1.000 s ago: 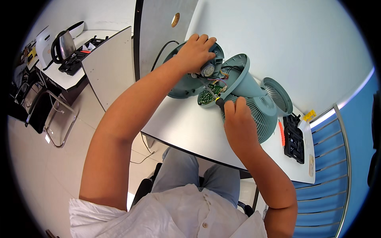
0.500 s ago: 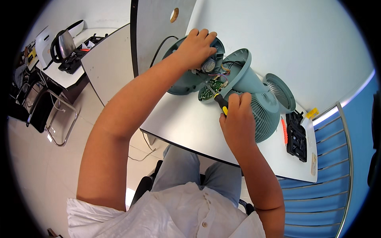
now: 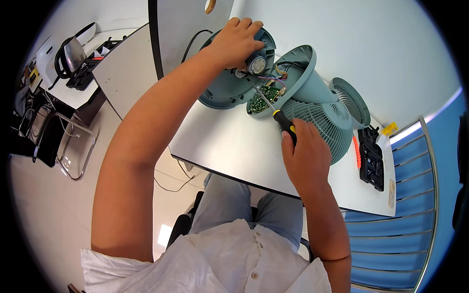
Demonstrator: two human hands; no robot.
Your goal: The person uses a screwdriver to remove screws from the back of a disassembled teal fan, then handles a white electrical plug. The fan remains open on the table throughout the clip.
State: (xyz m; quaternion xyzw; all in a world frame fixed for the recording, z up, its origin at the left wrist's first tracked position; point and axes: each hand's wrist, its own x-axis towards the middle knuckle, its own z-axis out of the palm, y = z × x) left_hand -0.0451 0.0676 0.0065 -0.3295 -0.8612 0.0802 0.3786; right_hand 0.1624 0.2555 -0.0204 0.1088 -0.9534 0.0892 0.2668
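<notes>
L hand is clamped on the base, fingers a bit apart over its far part, prob. to keep the open shell tipped up and steady, w/ the motor facing near. R hand has fingers tog., closed on the driver, shaft angled far-left over the board; tip's betw. board & base, can't tell if touching. Prob. gripped low on the handle for control in a tight spot. Base sits far-left on the table, board just right of it, prob. kept close b/c wires run from there into the stand. Cage lies near-right of that; toolbox far right, prob. for reach.
</notes>
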